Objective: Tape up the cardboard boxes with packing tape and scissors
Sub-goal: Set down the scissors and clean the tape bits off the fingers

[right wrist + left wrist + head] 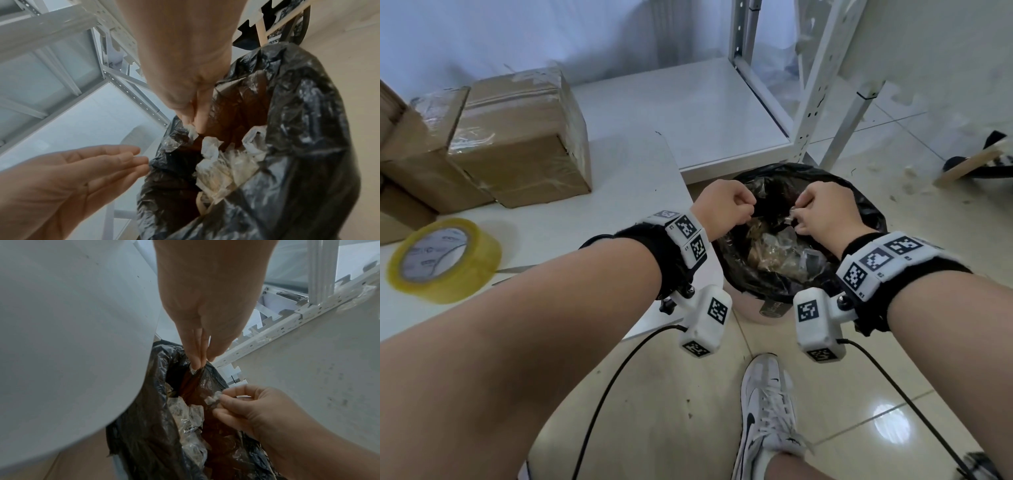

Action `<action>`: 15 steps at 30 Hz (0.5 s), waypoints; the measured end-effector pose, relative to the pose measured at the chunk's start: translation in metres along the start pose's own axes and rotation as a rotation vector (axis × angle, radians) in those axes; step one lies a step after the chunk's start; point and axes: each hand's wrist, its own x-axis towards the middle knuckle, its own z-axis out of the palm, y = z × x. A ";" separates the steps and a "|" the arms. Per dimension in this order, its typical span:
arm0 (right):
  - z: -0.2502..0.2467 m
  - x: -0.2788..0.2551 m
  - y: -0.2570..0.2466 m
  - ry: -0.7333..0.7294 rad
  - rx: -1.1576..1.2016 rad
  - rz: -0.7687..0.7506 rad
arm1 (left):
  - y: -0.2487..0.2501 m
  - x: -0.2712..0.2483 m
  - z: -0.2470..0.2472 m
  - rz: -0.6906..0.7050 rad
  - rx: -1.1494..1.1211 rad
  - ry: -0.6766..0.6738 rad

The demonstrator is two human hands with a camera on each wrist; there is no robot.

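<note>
Both hands hover over a bin lined with a black bag (866,209) on the floor beside the table. My right hand (796,214) pinches a crumpled scrap of clear tape (212,398) between thumb and fingertips above the bin's mouth. My left hand (748,205) is a short way to its left, fingers straight and close together, with a small bit of tape (193,369) clinging to the fingertips. Several taped cardboard boxes (524,137) sit at the table's far left. A roll of yellowish packing tape (445,260) lies near them. Two thin metal blades (517,270) show from under my left forearm.
The white table (626,171) ends just left of the bin. A white metal shelf unit (722,113) stands behind the bin. Crumpled tape and plastic (774,253) fill the bag. My white shoe (767,411) and two black cables (606,394) are on the tiled floor below.
</note>
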 end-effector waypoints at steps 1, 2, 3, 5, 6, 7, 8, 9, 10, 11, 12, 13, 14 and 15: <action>-0.001 -0.002 0.000 0.007 -0.062 0.006 | 0.000 0.000 0.000 0.001 0.007 0.000; -0.003 -0.004 -0.002 0.013 -0.144 0.010 | 0.000 -0.001 0.000 0.001 0.011 0.000; -0.004 -0.007 -0.003 0.021 -0.230 0.013 | 0.000 -0.002 0.000 0.003 0.014 0.000; -0.006 -0.008 -0.003 0.016 -0.336 0.031 | 0.001 -0.002 0.000 0.017 0.032 0.004; -0.005 -0.007 -0.002 -0.013 -0.357 0.042 | 0.002 -0.002 -0.001 0.023 0.050 0.007; -0.004 -0.006 -0.001 -0.054 -0.371 0.057 | 0.002 -0.002 -0.002 0.028 0.071 0.011; -0.003 -0.005 -0.001 -0.091 -0.391 0.073 | 0.003 -0.002 -0.003 0.030 0.090 0.016; -0.002 -0.006 0.000 -0.117 -0.419 0.088 | 0.003 -0.002 -0.004 0.030 0.102 0.020; -0.002 -0.007 -0.001 -0.129 -0.451 0.107 | 0.003 -0.002 -0.005 0.029 0.110 0.025; -0.002 -0.007 -0.001 -0.122 -0.483 0.126 | 0.003 -0.002 -0.006 0.027 0.116 0.028; -0.001 -0.008 -0.001 -0.112 -0.513 0.140 | 0.003 -0.003 -0.007 0.026 0.122 0.033; -0.002 -0.009 -0.002 -0.104 -0.545 0.150 | 0.003 -0.003 -0.008 0.027 0.132 0.038; -0.002 -0.010 -0.004 -0.112 -0.567 0.157 | 0.002 -0.003 -0.010 0.031 0.146 0.042; -0.002 -0.010 -0.005 -0.140 -0.577 0.157 | 0.002 -0.004 -0.012 0.035 0.163 0.046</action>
